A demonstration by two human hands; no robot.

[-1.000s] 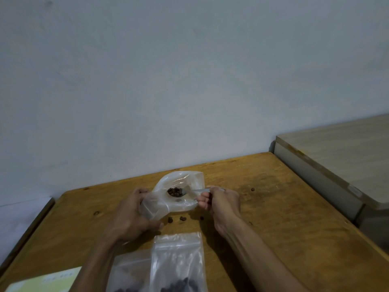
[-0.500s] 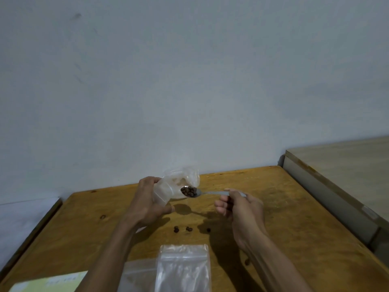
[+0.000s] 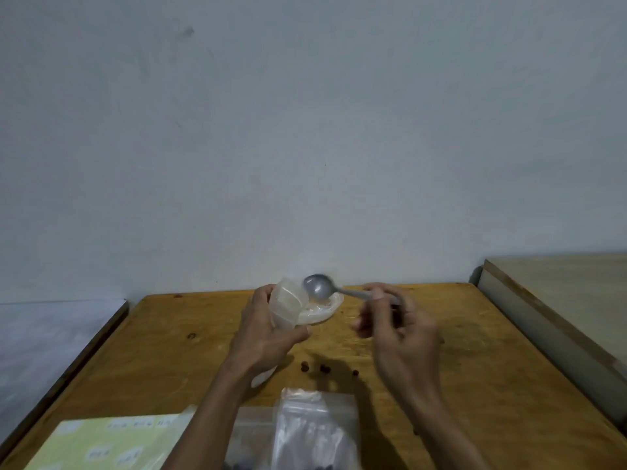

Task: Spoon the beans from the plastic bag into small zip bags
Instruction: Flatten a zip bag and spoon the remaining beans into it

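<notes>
A small clear plastic zip bag [image 3: 288, 305] is gripped in the left hand [image 3: 268, 329], fingers and thumb curled round its body, with its mouth turned up and toward the right. A grey metal spoon [image 3: 320, 286] is pinched by its handle in the fingers of the right hand [image 3: 398, 320]. Its long axis runs roughly level from that hand leftward, so the bowl sits just above and beside the mouth of the bag, at its right edge. No beans can be seen in the bowl, which appears empty, though the frame is somewhat blurred. A pale crumpled piece of plastic [image 3: 322, 312] lies on the wooden table [image 3: 492, 368] just behind the bag; whether it is part of the bag or a separate sheet cannot be told. 3 dark loose beans [image 3: 324, 368] lie on the table between the 2 forearms, near the bag but apart from it. Nearer the camera, 2 larger clear zip bags [image 3: 315, 432] with dark beans at their lower edge lie flat, beside a pale yellow printed sheet [image 3: 108, 442]. The beans for the next spoonful are judged to lie below and toward the camera from the spoon, with the right hand the nearer.
</notes>
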